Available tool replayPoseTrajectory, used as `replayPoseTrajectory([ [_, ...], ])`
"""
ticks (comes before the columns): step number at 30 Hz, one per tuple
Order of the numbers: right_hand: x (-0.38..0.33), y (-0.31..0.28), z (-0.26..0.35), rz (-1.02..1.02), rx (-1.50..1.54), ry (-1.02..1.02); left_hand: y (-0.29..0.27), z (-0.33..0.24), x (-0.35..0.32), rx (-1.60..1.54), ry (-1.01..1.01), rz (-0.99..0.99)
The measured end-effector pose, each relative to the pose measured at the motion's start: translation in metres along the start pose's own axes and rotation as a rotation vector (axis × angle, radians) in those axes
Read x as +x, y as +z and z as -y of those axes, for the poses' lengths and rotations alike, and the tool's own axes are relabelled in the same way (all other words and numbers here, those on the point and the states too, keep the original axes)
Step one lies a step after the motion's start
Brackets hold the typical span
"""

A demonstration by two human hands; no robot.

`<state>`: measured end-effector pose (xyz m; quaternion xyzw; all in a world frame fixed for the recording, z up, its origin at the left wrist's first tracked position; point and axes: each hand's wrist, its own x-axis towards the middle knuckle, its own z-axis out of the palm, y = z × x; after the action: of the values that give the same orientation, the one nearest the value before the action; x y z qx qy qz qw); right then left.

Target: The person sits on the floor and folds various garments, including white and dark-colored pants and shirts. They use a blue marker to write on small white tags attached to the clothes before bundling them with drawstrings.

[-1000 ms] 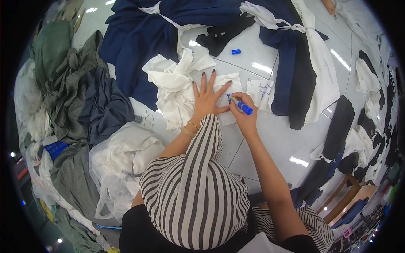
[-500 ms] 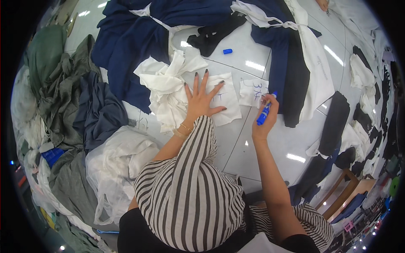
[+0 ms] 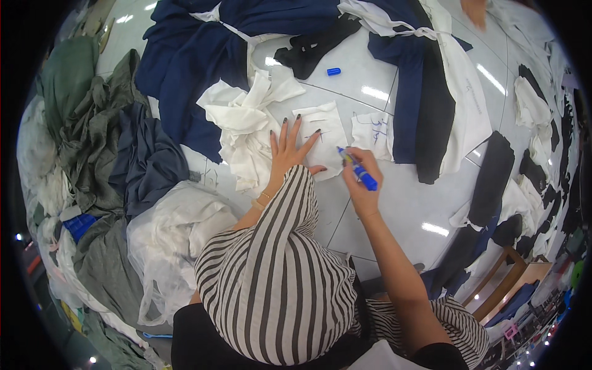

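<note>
Head view: one blue marker (image 3: 369,180), uncapped, yellowish patch near the tip; gripped in right hand (image 3: 372,163), fingers clenched around barrel, tip at right edge of first cloth piece, contact impossible to tell. One blue cap (image 3: 333,71), lying apart on white tiled floor (image 3: 407,203). Flat white cloth pieces, two: first cloth piece (image 3: 333,129), roughly rectangular, few short blue strokes, under left hand (image 3: 287,157), fingers spread and released; second cloth piece (image 3: 362,137), smaller, just to the right, blue handwriting. Crumpled white cloth (image 3: 237,117), one heap, beside left hand. White panel (image 3: 465,117), one, small print unreadable.
</note>
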<state>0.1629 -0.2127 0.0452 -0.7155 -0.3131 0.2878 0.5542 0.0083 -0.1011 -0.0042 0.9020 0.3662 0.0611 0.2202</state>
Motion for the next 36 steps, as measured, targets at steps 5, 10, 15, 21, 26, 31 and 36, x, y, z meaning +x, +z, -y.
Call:
replayPoseTrajectory([
  [5,-0.011,0.023,-0.015,0.121,-0.023,-0.020,-0.002,0.002,0.002,0.038,-0.009,0.037],
  [10,-0.013,0.032,-0.025,0.143,-0.073,-0.145,-0.001,0.004,0.001,0.068,-0.024,0.069],
  [15,-0.012,0.034,-0.027,0.136,-0.122,-0.203,-0.001,0.003,0.001,0.062,-0.030,0.072],
  [21,-0.010,0.034,-0.028,0.136,-0.160,-0.218,-0.001,0.004,0.001,0.078,-0.033,0.077],
  [26,-0.013,0.034,-0.030,0.145,-0.165,-0.230,0.002,0.005,0.000,0.067,-0.032,0.056],
  [31,-0.013,0.031,-0.030,0.125,-0.175,-0.225,0.000,0.004,0.001,0.079,-0.027,0.061],
  [36,-0.016,0.029,-0.026,0.180,-0.159,-0.209,0.002,0.005,0.001,0.094,-0.032,0.083],
])
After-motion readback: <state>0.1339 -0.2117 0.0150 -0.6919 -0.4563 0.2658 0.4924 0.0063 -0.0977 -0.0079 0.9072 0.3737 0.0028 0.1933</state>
